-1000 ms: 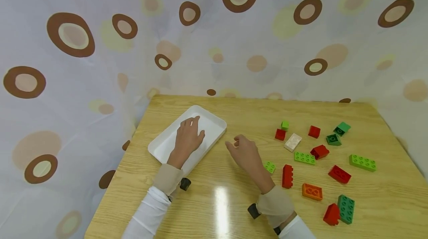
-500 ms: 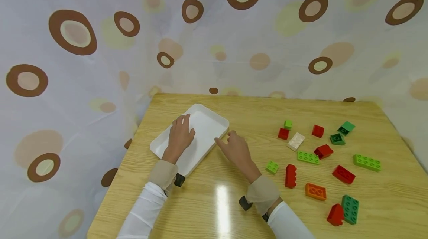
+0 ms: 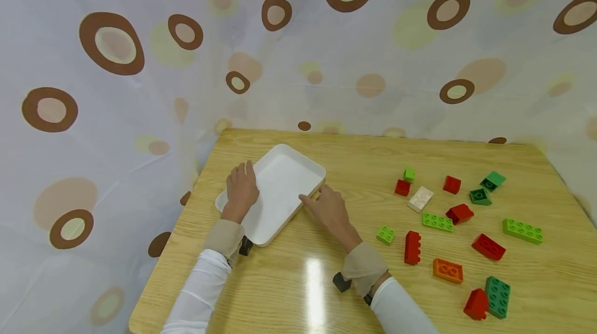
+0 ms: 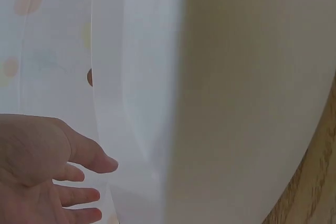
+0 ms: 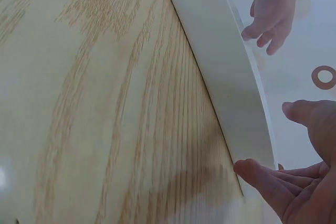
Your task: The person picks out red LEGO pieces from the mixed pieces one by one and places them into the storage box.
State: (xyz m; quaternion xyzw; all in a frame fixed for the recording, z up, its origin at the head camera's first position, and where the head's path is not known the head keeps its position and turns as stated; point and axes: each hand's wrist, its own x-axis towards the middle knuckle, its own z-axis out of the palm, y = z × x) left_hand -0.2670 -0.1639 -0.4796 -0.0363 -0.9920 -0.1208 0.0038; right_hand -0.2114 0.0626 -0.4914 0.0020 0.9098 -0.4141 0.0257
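A white, shallow rectangular tray (image 3: 284, 189) lies at a slant on the left half of the table. My left hand (image 3: 241, 191) is at its left rim; in the left wrist view the left thumb (image 4: 94, 156) extends over the rim with the other fingers loosely spread below it. Across from it, my right hand (image 3: 330, 213) is at the right long side. The right wrist view shows a right fingertip (image 5: 247, 169) right at the tray's outer wall (image 5: 226, 87), while the right thumb (image 5: 302, 111) stands apart above the rim.
Toy building bricks are scattered over the table's right half, among them a small lime brick (image 3: 385, 235), a red brick (image 3: 412, 247), an orange brick (image 3: 448, 270) and a green brick (image 3: 497, 296). A dotted curtain (image 3: 280, 54) hangs behind the wooden table (image 3: 275, 287).
Both hands have shifted left: my left hand from over the tray's inside to its left rim, my right hand from the bare wood to its right side. The tray and bricks stay put.
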